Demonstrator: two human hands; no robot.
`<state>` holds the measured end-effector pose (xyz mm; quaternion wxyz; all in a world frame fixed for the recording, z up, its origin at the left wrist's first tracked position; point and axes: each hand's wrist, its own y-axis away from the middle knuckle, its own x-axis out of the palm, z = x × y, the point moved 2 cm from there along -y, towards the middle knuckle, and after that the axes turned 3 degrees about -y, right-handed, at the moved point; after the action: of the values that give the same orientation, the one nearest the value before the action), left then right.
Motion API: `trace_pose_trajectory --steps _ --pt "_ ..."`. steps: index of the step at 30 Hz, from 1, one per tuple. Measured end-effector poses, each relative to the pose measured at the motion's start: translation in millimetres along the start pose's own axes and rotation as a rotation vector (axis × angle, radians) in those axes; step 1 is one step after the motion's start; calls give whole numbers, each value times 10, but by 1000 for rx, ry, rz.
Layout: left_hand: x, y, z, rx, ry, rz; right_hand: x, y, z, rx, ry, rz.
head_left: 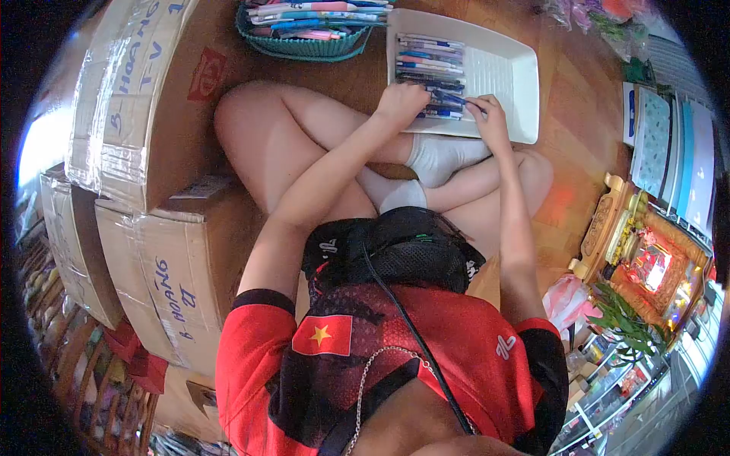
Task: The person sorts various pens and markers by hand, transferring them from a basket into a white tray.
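A white ribbed tray (525,83) lies on the wooden floor, with a column of pens (430,61) laid side by side along its left part. My left hand (404,104) is at the tray's left edge, fingers bent over the lower pens; what it holds, if anything, is hidden. On the other side, my right hand (488,118) pinches the right end of a dark blue pen (455,99) over the lower part of the column. Above and left of the tray stands a teal basket (304,47) filled with pens.
Taped cardboard boxes (156,277) are stacked at the left. My crossed legs and white socks (449,158) are just below the tray. A carved wooden shrine (601,228), green leaves (627,323) and a pink plastic bag (566,302) stand at the right.
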<state>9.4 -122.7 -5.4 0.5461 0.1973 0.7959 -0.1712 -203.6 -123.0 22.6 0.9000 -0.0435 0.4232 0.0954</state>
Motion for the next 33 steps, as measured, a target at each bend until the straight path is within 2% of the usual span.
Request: trace_pose_trajectory --steps 6,9,12,15,19,25,33 --pt "25 9 -3 5 -18 -5 130 -29 -76 -85 88 -28" --pt "54 25 11 -1 -7 -45 97 -32 79 48 -86 21" --pt "-210 45 44 -31 93 -125 83 -7 30 182 -141 43" --pt "-378 25 169 -83 148 -356 109 -21 -1 67 -118 50" --pt "-376 52 257 21 149 -374 217 -122 44 -47 35 67" --pt "-127 -18 166 59 -7 -151 346 -202 157 -98 198 76" --pt "-56 -50 121 -23 -64 -101 401 -204 241 -84 369 80"
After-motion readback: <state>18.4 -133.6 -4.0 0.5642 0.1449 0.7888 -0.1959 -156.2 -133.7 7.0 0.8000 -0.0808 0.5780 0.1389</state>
